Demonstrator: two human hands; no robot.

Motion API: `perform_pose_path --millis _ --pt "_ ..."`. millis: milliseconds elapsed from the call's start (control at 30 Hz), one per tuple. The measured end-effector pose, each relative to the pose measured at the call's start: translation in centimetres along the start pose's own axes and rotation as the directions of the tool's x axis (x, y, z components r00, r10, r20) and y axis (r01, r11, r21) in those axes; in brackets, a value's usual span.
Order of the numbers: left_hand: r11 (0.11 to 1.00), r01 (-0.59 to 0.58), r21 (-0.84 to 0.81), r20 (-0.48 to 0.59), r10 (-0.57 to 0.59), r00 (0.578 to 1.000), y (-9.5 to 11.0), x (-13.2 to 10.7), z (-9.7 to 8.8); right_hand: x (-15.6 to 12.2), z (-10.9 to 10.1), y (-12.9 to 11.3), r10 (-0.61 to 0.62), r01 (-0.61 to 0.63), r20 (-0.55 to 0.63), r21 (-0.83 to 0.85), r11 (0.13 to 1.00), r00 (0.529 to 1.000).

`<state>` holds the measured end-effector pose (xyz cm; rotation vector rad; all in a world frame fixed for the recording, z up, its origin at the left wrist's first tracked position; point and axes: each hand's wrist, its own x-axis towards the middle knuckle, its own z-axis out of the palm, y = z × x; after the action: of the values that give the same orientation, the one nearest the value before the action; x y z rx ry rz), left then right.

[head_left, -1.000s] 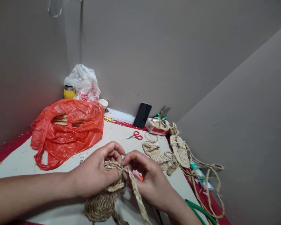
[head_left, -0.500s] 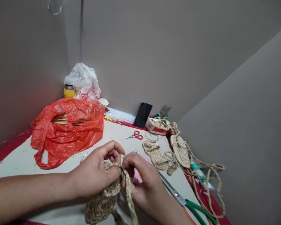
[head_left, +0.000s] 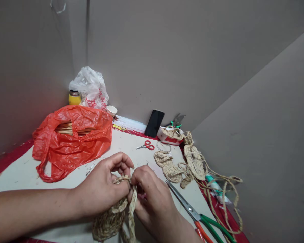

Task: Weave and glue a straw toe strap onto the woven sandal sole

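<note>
My left hand is closed around a woven straw piece near the table's front edge, thumb and fingers pinching its top loop. My right hand is closed on the braided straw cord that hangs from that same piece, right against the left fingertips. Both hands touch over the weave, and part of it is hidden beneath them.
Large green-handled scissors lie just right of my right hand. Finished straw sandals and loose cords lie further right. Small red scissors, a phone, a paper cup, a red bag and a white bag sit behind.
My right hand has moved left and down, swinging the braid from a rightward slant to hang almost straight. The large scissors are now uncovered. My left hand has barely moved.
</note>
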<state>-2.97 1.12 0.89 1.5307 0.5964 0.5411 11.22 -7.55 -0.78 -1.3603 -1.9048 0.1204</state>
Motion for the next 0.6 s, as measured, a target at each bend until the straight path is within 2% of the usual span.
perform_pose_path --millis 100,200,300,367,433,600 --pt "1.000 0.007 -0.009 0.012 -0.007 1.000 0.2 0.0 0.0 0.3 -0.6 0.0 0.154 -0.158 0.039 0.132 0.979 0.987" --pt "0.998 0.031 -0.049 0.043 -0.029 0.999 0.4 0.0 0.0 0.8 -1.6 -0.1 0.346 -0.378 0.156 0.295 0.878 0.925" --pt "0.999 0.015 -0.051 0.037 -0.013 0.999 0.5 0.0 0.0 1.2 -2.4 -0.3 0.435 -0.505 0.263 0.339 0.794 0.861" --pt "1.000 -0.007 -0.024 0.027 0.008 1.000 0.5 0.0 0.0 1.4 -2.6 -0.5 0.459 -0.538 0.293 0.324 0.778 0.839" --pt "1.000 -0.023 0.011 0.023 0.023 0.999 0.5 0.0 0.0 1.6 -2.7 -0.7 0.464 -0.537 0.282 0.308 0.785 0.840" --pt "0.995 -0.040 0.087 0.010 0.039 0.999 0.4 0.0 -0.1 1.5 -2.3 -0.5 0.414 -0.457 0.215 0.216 0.863 0.885"
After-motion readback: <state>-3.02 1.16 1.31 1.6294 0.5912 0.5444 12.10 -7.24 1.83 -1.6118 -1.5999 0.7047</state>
